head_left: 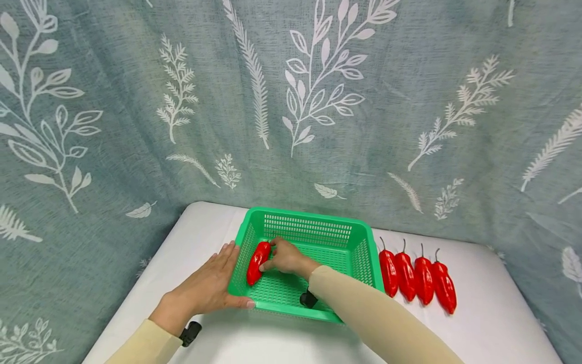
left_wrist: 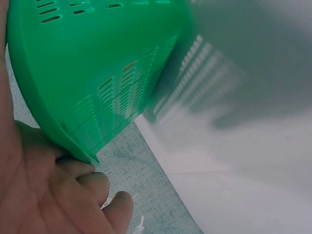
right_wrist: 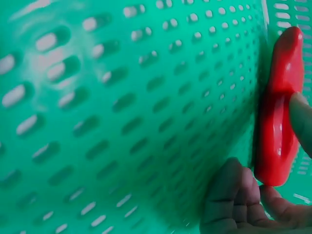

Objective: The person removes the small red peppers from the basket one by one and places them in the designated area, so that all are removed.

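A green plastic basket [head_left: 313, 215] with slotted walls stands on the white table. Inside it, near the left wall, a glossy red chili pepper [head_left: 257, 263] lies lengthwise on the basket floor. My right hand [head_left: 286, 259] reaches in and pinches this pepper; the right wrist view has the thumb along the red pepper [right_wrist: 280, 117] and the fingers at its lower end. At the basket's near left corner rests my left hand [head_left: 204, 283], fingers straight along the left rim and thumb on the front rim. In the left wrist view the palm lies against the basket wall [left_wrist: 97, 58].
Right of the basket, several red chili peppers [head_left: 424, 280] lie side by side in a row, stems pointing away. A grey-green curtain [head_left: 273, 101] with white leaf prints hangs behind and beside the white table [head_left: 491, 303].
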`<state>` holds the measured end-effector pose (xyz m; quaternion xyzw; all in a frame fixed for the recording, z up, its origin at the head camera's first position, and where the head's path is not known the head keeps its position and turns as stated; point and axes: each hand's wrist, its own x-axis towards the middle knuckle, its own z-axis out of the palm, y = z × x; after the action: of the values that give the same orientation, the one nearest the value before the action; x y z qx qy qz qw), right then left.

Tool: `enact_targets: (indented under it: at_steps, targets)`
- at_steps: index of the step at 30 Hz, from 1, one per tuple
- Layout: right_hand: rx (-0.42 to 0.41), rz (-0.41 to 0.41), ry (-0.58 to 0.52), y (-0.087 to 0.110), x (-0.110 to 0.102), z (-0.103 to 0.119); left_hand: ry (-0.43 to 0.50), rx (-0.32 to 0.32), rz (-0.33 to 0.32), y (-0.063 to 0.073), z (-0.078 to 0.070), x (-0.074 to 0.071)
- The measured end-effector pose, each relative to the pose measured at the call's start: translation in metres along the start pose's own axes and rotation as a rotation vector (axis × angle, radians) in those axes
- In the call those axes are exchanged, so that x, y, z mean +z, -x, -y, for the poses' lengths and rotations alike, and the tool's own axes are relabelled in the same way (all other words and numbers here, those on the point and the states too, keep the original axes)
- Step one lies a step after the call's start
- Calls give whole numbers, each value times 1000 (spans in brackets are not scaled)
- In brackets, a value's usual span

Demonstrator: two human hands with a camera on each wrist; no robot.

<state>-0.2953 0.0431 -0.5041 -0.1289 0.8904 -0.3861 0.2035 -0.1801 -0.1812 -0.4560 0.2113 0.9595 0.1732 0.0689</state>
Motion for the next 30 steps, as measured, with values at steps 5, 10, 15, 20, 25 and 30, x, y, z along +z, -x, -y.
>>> enact_targets:
  at_steps: [5,10,15,20,25,30]
  targets:
    - [-39,-6,31,-3,4,0,6,7,0,-1,-2,0]
    - [-104,10,-4,-2,4,1,5,5,-2,-1,-3,-1]
    - [-133,38,-64,0,5,4,5,-1,0,0,-2,-1]
    - [-144,41,-112,-1,6,4,4,-4,3,0,-1,0]
    - [-167,52,-208,-3,7,4,12,-9,3,0,-1,0]
    - [-155,74,-274,0,8,10,15,-10,5,0,-1,0]
